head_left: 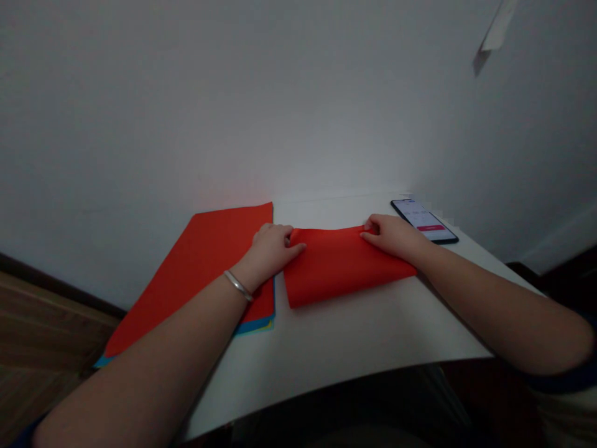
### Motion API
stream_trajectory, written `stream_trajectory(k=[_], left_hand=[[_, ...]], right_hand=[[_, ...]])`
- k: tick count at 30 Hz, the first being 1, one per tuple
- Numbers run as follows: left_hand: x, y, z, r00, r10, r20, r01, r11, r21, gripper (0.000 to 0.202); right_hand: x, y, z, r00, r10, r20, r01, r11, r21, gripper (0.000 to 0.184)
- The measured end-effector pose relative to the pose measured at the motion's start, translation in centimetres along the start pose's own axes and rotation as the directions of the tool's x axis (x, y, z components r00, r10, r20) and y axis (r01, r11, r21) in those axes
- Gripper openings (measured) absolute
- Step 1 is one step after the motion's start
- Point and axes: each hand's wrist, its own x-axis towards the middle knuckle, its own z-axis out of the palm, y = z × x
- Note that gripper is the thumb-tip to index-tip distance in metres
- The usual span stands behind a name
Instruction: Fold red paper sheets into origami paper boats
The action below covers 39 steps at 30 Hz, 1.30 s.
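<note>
A folded red paper sheet (338, 267) lies on the white table (354, 336). My left hand (273, 246), with a silver bracelet on the wrist, pinches the sheet's far left corner. My right hand (392, 235) presses and pinches its far right corner. Both hands have fingers curled onto the sheet's far edge.
A stack of coloured paper (196, 280), red on top with blue and yellow edges beneath, lies to the left and overhangs the table edge. A lit phone (424, 221) lies at the far right. A white wall stands right behind the table.
</note>
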Motion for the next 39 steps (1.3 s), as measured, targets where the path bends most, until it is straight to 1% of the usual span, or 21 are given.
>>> stream_trajectory(k=[2, 6, 11, 13, 16, 19, 22, 24, 26, 28, 31, 34, 39], left_hand=[[0.0, 0.0, -0.1, 0.998, -0.054, 0.011, 0.055, 0.991, -0.118, 0.027], [-0.1, -0.2, 0.0, 0.991, -0.130, 0.012, 0.128, 0.945, -0.302, 0.025], [-0.3, -0.4, 0.2, 0.991, -0.131, 0.000, 0.115, 0.874, -0.471, 0.046], [-0.3, -0.5, 0.3, 0.992, -0.123, 0.011, 0.112, 0.855, -0.506, 0.046], [-0.4, -0.8, 0.4, 0.994, -0.101, 0.030, 0.100, 0.823, -0.560, 0.040], [-0.4, -0.9, 0.4, 0.997, -0.082, 0.009, 0.072, 0.817, -0.573, 0.033], [-0.4, -0.8, 0.3, 0.996, -0.078, -0.031, 0.050, 0.842, -0.537, 0.028], [-0.4, -0.7, 0.2, 0.994, -0.090, -0.062, 0.045, 0.852, -0.521, 0.026], [-0.4, -0.6, 0.1, 0.991, -0.102, -0.090, 0.041, 0.853, -0.521, 0.024], [-0.4, -0.4, -0.1, 0.986, -0.113, -0.125, 0.033, 0.858, -0.513, 0.023], [-0.5, -0.1, -0.3, 0.976, -0.132, -0.171, 0.031, 0.871, -0.491, 0.025], [-0.7, 0.1, -0.5, 0.972, -0.142, -0.190, 0.027, 0.861, -0.508, 0.025], [-0.7, 0.0, -0.4, 0.967, -0.161, -0.196, 0.040, 0.861, -0.506, 0.026]], right_hand=[[0.0, 0.0, 0.0, 0.999, -0.045, -0.018, 0.045, 0.999, 0.006, 0.012], [0.0, 0.2, 0.1, 0.994, -0.100, -0.050, 0.101, 0.995, 0.021, 0.012], [0.3, 0.8, 0.4, 0.997, -0.075, -0.023, 0.077, 0.994, 0.072, 0.015], [0.4, 1.0, 0.5, 0.997, -0.065, -0.029, 0.067, 0.993, 0.094, 0.015], [0.4, 1.1, 0.6, 0.998, -0.056, -0.039, 0.060, 0.990, 0.126, 0.014], [0.3, 1.0, 0.5, 0.998, -0.043, -0.056, 0.051, 0.988, 0.149, 0.012], [0.0, 0.7, 0.2, 0.997, 0.006, -0.079, 0.006, 0.989, 0.146, 0.006], [-0.2, 0.6, 0.0, 0.996, 0.035, -0.081, -0.022, 0.988, 0.152, 0.006], [-0.1, 0.6, 0.1, 0.995, 0.040, -0.097, -0.022, 0.983, 0.185, 0.008], [-0.1, 0.7, 0.2, 0.990, 0.029, -0.135, 0.004, 0.971, 0.240, 0.012], [0.0, 0.8, 0.5, 0.984, 0.011, -0.178, 0.049, 0.943, 0.330, 0.024], [0.0, 0.8, 0.6, 0.987, 0.017, -0.158, 0.046, 0.920, 0.389, 0.031], [-0.2, 0.3, 0.2, 0.992, 0.105, -0.063, -0.057, 0.853, 0.518, 0.033]])
